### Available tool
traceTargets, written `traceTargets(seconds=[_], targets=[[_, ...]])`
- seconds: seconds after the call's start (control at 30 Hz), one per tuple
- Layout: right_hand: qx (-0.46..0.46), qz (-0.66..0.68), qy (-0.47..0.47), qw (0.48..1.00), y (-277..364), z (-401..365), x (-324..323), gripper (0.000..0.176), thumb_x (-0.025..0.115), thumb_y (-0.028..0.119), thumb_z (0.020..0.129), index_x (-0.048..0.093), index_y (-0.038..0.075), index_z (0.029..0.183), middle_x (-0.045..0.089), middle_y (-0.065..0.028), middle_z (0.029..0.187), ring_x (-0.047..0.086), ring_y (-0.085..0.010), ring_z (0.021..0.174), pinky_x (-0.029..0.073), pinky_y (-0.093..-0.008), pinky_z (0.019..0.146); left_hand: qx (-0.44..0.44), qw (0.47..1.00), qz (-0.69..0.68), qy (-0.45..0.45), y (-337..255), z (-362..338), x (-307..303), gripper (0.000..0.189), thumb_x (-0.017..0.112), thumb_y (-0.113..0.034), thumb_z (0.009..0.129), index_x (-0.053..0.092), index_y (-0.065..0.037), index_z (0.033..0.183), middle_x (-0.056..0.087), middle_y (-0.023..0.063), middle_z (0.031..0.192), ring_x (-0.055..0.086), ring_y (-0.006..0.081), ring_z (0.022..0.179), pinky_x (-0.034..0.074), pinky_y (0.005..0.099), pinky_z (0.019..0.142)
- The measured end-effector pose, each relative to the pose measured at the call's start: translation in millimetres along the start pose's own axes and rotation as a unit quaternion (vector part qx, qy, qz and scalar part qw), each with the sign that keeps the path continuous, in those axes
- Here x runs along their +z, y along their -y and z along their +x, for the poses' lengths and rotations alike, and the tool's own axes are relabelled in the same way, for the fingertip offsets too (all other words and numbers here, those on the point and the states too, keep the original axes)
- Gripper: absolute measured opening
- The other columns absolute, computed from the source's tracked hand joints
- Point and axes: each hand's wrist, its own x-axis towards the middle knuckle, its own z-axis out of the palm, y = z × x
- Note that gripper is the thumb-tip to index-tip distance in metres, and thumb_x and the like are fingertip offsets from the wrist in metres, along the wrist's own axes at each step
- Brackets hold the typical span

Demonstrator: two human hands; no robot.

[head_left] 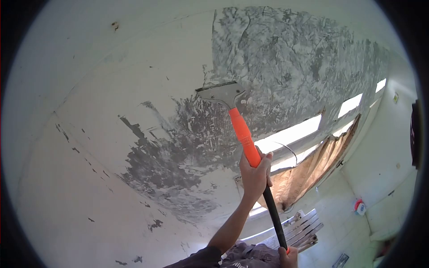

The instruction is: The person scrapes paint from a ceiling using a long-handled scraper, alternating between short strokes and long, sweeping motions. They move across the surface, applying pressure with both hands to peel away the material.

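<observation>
A long-handled scraper with a flat metal head, an orange neck and a black shaft slants up across the middle of the view. Its metal head lies against the wall, where pale coating borders a patchy grey bared area. My left hand is wrapped round the handle where the orange part joins the black. Lower down, at the bottom edge of the view, my right hand grips the end of the shaft, with a bit of orange showing beside it.
Bright window openings run along the right, with a brown curtain hanging below them. A slatted white bench stands beneath. A red and white object is farther right. A thin wire curves across the window.
</observation>
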Motion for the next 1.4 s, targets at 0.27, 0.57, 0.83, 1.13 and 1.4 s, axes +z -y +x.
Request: traceTargets(seconds=[0.27,0.57,0.83,1.13,1.4], targets=[[-0.011,0.012,0.007,1.0,18,12,-1,0.054,0.059,0.04,0.088,0.048,0.002,0.052,0.043,0.0017,0.048,0.041,-0.0095,0.047,0.03,-0.0336,0.043,0.01,1.0,-0.015,0.018,-29,21,13,0.022,0.062,-0.001,0.089,0.04,-0.006,0.087,0.042,-0.0006,0.055,0.038,0.0068,0.034,0.032,0.0224,0.03],[0.016,0.008,0.02,1.0,70,5,-6,0.057,0.06,0.046,0.092,0.042,0.006,0.057,0.034,0.0026,0.052,0.033,-0.0107,0.05,0.025,-0.0371,0.044,0.018,0.999,-0.04,0.022,-50,25,10,0.022,0.062,0.001,0.087,0.041,-0.007,0.087,0.041,-0.0006,0.055,0.037,0.0078,0.034,0.03,0.0226,0.03],[-0.05,-0.093,0.03,0.994,17,-20,8,0.062,0.058,0.058,0.089,0.042,0.007,0.057,0.034,0.0026,0.051,0.033,-0.0113,0.049,0.025,-0.0386,0.044,0.005,0.999,-0.031,-0.013,-48,0,-23,0.022,0.059,0.004,0.086,0.041,-0.008,0.088,0.038,-0.0004,0.053,0.033,0.0104,0.029,0.027,0.0248,0.027],[-0.026,-0.016,0.039,0.999,11,-22,19,0.069,0.052,0.069,0.088,0.041,0.008,0.059,0.032,0.003,0.055,0.033,-0.0112,0.054,0.023,-0.0373,0.045,0.022,1.0,-0.015,-0.007,-44,3,-22,0.021,0.058,0.004,0.087,0.04,-0.007,0.087,0.038,-0.0004,0.053,0.035,0.0082,0.033,0.028,0.0238,0.028],[0.026,-0.009,0.045,0.999,54,-30,12,0.072,0.051,0.071,0.087,0.041,0.007,0.056,0.031,0.003,0.053,0.033,-0.0111,0.051,0.022,-0.0373,0.044,-0.008,0.999,-0.039,0.031,-44,6,-21,0.024,0.062,0.001,0.088,0.04,-0.008,0.092,0.04,-0.0011,0.056,0.034,0.0066,0.035,0.032,0.0234,0.027]])
